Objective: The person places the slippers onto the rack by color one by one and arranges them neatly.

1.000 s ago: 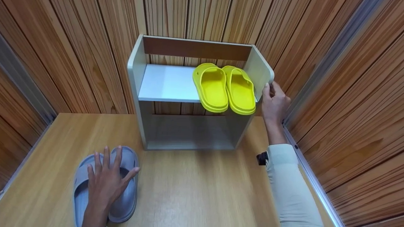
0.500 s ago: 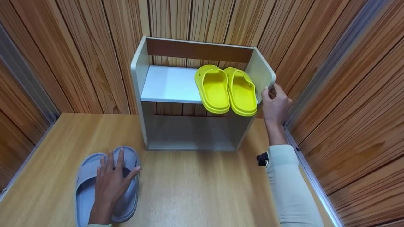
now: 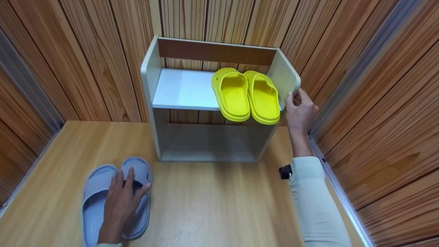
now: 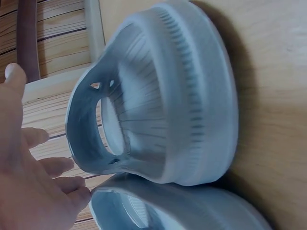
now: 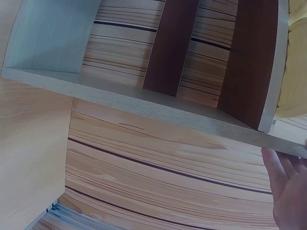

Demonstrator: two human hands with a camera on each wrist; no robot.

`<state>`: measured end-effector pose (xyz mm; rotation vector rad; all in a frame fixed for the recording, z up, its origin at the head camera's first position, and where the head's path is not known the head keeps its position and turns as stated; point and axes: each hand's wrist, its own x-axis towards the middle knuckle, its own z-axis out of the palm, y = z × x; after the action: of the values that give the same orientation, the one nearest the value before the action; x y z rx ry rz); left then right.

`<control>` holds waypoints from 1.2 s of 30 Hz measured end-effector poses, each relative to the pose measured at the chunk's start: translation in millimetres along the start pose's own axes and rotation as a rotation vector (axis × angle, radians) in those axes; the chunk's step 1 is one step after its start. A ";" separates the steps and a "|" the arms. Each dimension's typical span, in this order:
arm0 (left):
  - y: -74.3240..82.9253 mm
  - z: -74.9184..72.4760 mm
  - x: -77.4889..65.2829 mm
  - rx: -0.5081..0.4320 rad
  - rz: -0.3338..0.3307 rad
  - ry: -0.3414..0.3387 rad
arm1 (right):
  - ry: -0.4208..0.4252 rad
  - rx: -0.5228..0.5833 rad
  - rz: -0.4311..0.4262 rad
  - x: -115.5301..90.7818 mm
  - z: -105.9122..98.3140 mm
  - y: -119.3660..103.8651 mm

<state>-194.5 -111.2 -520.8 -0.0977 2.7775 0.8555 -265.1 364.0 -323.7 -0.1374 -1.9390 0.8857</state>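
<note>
A pair of grey slippers lies side by side on the wooden surface: the left slipper [image 3: 97,183] and the right slipper [image 3: 140,173]. Over them hovers my left hand [image 3: 120,200], its fingers spread and slightly bent. In the left wrist view this hand [image 4: 41,167] is beside the slipper openings; whether a fingertip touches one, I cannot tell. My right hand [image 3: 301,111] pinches the front edge of the shoe rack's right side panel [image 3: 284,77] between thumb and fingers. Yellow clogs [image 3: 235,97] stand paired on the right of the upper shelf [image 3: 185,89], heels jutting past its front edge.
The rack's lower shelf [image 3: 205,144] is in shadow under the clogs. Wood-grain walls [image 3: 85,61] enclose the surface [image 3: 205,206] at the back and sides. A metal rail [image 3: 343,195] runs along the right edge.
My left hand has drawn slightly back and to the right over the slippers, its fingers less spread and more bent. The right hand keeps its grip on the rack. Slippers and clogs stay put.
</note>
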 end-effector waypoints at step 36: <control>-14.2 7.7 -2.0 0.004 -0.022 0.127 | 0.003 -0.025 0.002 -1.2 2.4 2.5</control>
<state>-189.1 -118.6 -534.3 -0.1878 2.8892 0.8671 -267.0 364.1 -326.8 -0.1554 -1.9481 0.8619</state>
